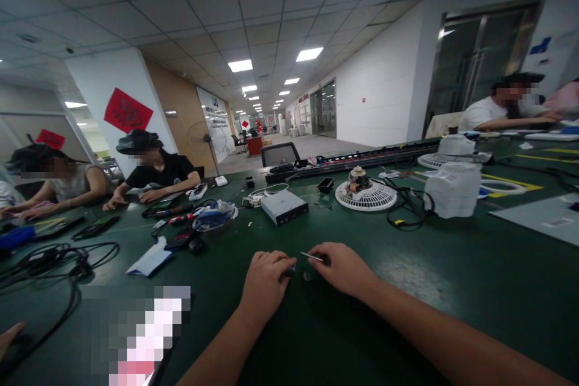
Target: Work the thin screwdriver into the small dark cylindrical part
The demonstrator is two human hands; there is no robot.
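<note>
My left hand (266, 277) is closed around a small dark cylindrical part (290, 270) at the centre front of the green table. Just to its right, my right hand (337, 265) pinches a thin metal shaft-like tool (312, 256), its tip pointing left towards the dark part without touching it. Between and slightly below the hands lies a small round piece (306, 276) on the table. Beyond them sits a grey box-shaped drive (284, 206).
Behind at the right are a white round fan grille (365, 194), a white housing (453, 190) and black cables (409, 208). To the left lie a light blue cloth (150, 258), tools and cables (81, 262). Other people sit at the table's far left and right.
</note>
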